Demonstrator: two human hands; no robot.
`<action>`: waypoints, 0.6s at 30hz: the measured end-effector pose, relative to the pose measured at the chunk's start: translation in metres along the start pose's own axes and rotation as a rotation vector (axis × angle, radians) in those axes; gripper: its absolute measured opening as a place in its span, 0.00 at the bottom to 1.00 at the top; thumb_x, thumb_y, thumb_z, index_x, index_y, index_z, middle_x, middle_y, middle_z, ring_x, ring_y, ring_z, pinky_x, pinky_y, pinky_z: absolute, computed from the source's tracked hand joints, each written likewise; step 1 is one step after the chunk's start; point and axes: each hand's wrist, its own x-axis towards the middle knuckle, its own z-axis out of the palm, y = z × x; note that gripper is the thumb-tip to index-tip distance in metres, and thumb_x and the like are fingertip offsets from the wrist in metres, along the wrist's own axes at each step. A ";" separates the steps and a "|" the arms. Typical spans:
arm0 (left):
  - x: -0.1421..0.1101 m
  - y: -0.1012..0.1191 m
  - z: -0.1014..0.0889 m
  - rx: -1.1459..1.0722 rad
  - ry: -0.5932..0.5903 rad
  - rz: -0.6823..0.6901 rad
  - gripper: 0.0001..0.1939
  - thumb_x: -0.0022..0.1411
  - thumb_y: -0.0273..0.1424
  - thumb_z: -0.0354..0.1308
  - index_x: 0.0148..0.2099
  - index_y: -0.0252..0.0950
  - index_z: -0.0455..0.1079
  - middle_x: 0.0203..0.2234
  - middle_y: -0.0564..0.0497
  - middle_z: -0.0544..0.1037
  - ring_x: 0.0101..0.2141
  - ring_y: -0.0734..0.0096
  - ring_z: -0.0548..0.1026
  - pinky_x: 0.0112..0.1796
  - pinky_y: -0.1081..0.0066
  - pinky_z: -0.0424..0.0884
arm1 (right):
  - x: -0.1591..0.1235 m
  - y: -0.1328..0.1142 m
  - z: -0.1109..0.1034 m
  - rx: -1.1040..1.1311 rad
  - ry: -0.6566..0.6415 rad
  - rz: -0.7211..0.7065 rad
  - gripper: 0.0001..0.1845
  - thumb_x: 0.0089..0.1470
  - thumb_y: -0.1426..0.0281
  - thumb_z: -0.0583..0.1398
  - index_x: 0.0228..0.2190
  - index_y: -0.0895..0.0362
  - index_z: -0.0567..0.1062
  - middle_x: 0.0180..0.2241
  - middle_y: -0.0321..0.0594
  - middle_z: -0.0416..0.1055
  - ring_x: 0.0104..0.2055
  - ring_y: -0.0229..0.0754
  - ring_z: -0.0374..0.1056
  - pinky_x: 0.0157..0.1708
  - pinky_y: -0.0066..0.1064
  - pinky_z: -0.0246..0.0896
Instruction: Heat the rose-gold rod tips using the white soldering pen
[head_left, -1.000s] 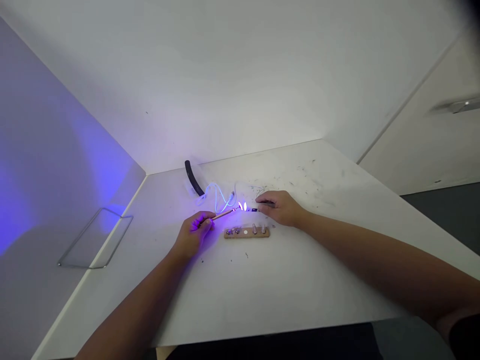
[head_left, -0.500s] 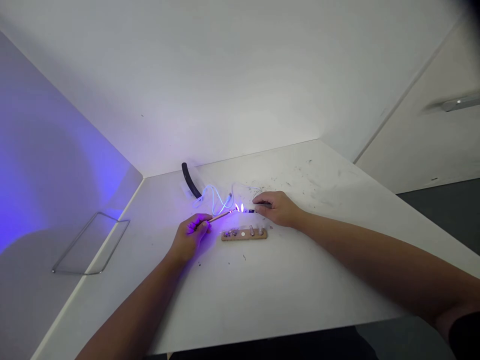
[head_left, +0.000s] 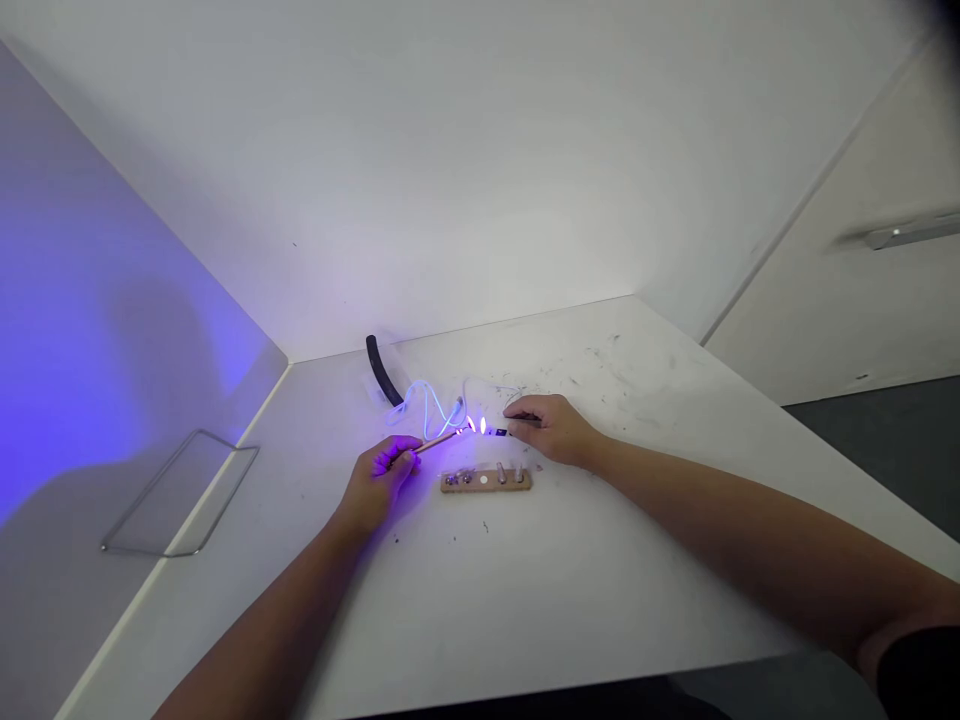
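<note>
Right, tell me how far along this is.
Looks done: metal fittings sit on the wooden strip. In hand: the left hand holds a slim copper-coloured rod at a bright glow, the right hand pinches a small dark piece there. Left: the pale cable and black tube lie untouched behind.

**Bench items, surrounding the work area**

White laminate table (head_left: pixel 600 600). Wooden strip (head_left: pixel 486 481) with metal fittings at centre. Black rubber tube (head_left: pixel 381 370) at 11 o'clock from strip; white cable (head_left: pixel 427 400) beside it. Bent wire frame (head_left: pixel 151 490) at 9 o'clock, by violet-lit wall (head_left: pixel 97 300). Metal door handle (head_left: pixel 911 232) at 2 o'clock.
</note>
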 end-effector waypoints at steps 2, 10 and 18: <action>0.000 0.000 0.000 -0.005 0.001 -0.009 0.12 0.56 0.35 0.52 0.40 0.34 0.69 0.23 0.54 0.71 0.27 0.73 0.68 0.33 0.73 0.63 | 0.000 0.000 0.000 0.003 0.000 -0.005 0.09 0.49 0.69 0.57 0.34 0.55 0.75 0.34 0.38 0.73 0.35 0.40 0.68 0.35 0.31 0.64; 0.001 -0.003 -0.001 0.005 -0.014 -0.020 0.13 0.56 0.36 0.52 0.41 0.34 0.68 0.24 0.54 0.71 0.28 0.72 0.68 0.34 0.72 0.63 | 0.000 -0.001 0.000 0.004 0.020 0.015 0.09 0.48 0.70 0.58 0.34 0.55 0.75 0.34 0.37 0.73 0.36 0.40 0.68 0.36 0.32 0.64; -0.001 -0.004 -0.001 0.008 -0.006 -0.031 0.14 0.56 0.37 0.53 0.42 0.35 0.68 0.24 0.54 0.71 0.29 0.72 0.69 0.34 0.72 0.63 | -0.002 -0.002 0.002 0.040 0.027 0.045 0.08 0.48 0.69 0.58 0.33 0.55 0.75 0.34 0.37 0.73 0.35 0.40 0.68 0.36 0.32 0.63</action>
